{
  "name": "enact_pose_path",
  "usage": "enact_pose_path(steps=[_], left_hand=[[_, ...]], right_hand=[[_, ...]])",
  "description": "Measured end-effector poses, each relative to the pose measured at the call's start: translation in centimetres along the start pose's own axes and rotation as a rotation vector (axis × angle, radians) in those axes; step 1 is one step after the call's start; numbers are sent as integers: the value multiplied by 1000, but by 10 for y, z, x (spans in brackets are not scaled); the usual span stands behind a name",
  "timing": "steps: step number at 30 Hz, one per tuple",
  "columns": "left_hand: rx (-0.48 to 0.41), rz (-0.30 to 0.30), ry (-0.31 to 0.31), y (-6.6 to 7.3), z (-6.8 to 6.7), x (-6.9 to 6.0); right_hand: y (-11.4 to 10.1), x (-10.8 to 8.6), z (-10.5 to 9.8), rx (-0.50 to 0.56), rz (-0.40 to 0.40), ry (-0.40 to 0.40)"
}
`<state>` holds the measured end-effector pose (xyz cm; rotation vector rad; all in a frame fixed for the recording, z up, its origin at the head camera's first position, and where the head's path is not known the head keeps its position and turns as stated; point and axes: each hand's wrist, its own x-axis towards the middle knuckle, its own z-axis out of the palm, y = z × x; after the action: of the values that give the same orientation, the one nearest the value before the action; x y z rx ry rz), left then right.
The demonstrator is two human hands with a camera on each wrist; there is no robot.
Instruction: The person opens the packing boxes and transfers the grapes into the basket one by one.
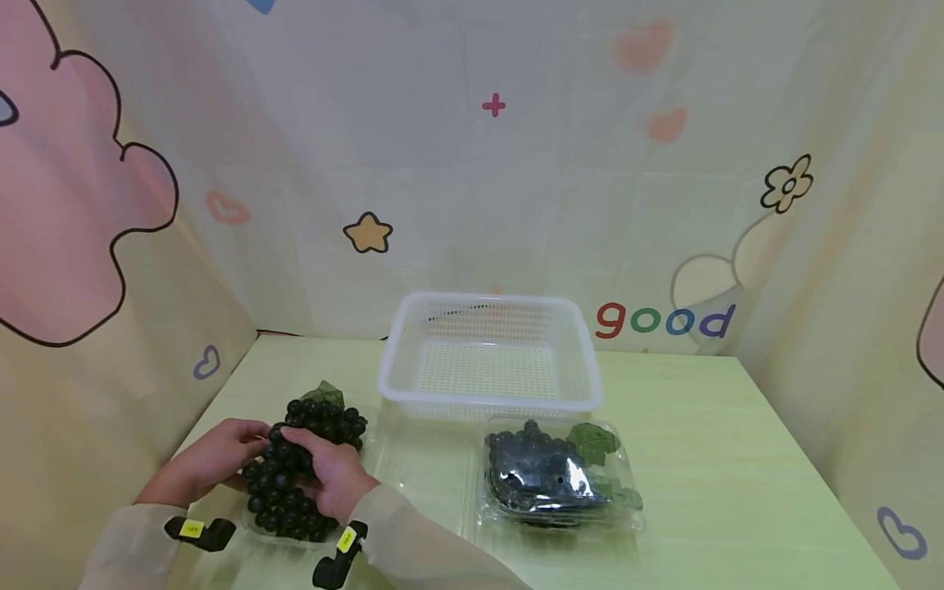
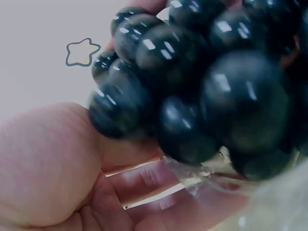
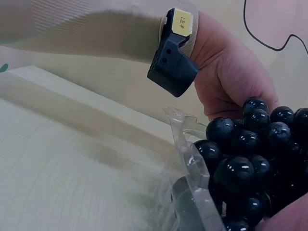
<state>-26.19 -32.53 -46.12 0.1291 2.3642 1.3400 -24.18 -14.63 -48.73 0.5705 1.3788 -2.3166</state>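
Note:
A bunch of dark, round, shiny grapes [image 1: 274, 483] with a green leaf [image 1: 326, 395] lies over an opened clear plastic clamshell [image 3: 196, 171] at the left of the table. My right hand [image 1: 341, 475] grips the bunch from the right, thumb across its top. From the left, my left hand [image 1: 214, 457] holds the same bunch, its fingers partly hidden behind and beneath the grapes. In the left wrist view the grapes [image 2: 173, 53] hang close above the palm, with some clear plastic near the fingers. The clamshell's flat lid [image 1: 428, 469] spreads to the right.
At the back middle stands a white perforated plastic basket [image 1: 490, 408]. In front of it, right of centre, sits a closed clear clamshell [image 1: 623, 467] with dark grapes [image 1: 534, 475] and green leaves inside. Printed curtains border the light wooden table [image 1: 723, 475].

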Motion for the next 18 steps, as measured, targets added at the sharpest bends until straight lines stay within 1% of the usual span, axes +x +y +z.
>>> enact_pose_path(steps=[1,8,10,18], left_hand=[[3,5,1,0,0,0],[-10,-12,31,-2,2,-2],[2,-4,37,-3,3,-2],[28,4,49,1,3,2]], right_hand=[[0,0,0,2,2,5],[1,1,0,8,24,11],[0,1,0,9,26,6],[-5,3,-3,13,46,-53]])
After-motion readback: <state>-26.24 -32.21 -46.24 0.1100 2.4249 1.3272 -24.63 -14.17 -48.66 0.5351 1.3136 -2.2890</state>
